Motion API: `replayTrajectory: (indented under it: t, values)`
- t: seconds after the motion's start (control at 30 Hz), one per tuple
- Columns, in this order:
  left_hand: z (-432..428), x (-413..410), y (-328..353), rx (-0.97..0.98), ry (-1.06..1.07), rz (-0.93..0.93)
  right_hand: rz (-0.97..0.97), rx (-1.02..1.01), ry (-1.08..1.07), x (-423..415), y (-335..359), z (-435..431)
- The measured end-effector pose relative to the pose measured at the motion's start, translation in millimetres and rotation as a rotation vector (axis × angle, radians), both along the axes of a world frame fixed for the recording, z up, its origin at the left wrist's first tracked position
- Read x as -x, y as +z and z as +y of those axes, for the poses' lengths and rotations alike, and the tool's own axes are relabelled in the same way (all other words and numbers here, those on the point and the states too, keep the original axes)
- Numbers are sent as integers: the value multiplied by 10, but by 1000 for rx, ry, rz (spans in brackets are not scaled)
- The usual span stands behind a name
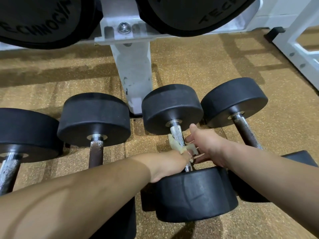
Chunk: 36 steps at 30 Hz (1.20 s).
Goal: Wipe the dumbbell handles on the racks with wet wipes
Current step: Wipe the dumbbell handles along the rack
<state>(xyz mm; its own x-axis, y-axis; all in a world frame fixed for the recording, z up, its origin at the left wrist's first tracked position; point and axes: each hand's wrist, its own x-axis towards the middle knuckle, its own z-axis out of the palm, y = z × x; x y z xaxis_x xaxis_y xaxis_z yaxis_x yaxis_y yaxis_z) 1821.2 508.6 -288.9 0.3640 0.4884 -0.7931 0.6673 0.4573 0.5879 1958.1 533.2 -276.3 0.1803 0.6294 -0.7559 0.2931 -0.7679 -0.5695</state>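
Note:
A black dumbbell (172, 107) lies on the floor in the middle, its knurled chrome handle (177, 135) running toward me. A crumpled yellowish wet wipe (176, 145) is wrapped around the lower part of that handle. My left hand (169, 163) comes in from the left and pinches the wipe against the handle. My right hand (205, 145) reaches from the right, its fingers curled around the handle and the wipe, thumb pointing up toward the far weight head. The near weight head (195, 194) sits just below both hands.
Further dumbbells lie alongside: one with a rusty handle (95, 152) to the left, another at the far left (10, 169), one to the right (245, 130). A white rack post (133, 75) stands behind, large black weights (43, 19) above it. Speckled tan rubber floor (215, 66).

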Motion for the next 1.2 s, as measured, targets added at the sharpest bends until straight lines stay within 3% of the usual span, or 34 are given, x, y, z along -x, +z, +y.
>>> replayTrajectory:
  t: [0.3,0.43,0.53,0.63,0.83,1.0,1.2]
  values:
    - [519,-154,-16,-169,339,50,-23,-2,-71,59,-64,69]
    - [309,-86,-149,-180,191,54,8,16,-98,8,-99,65]
    - [108,-3,-190,-116,-1,-96,14,31,-76,39,-85,71]
    - [80,37,-6,-78,-35,-153,18,17,-67,93,-53,86]
    - [507,-82,84,-183,288,37,75,8,-62,110,-48,59]
    - [69,-24,-33,-152,-20,56,51,45,-61,3,-21,58]
    - [114,233,229,37,-270,118,72,83,49,118,97,47]
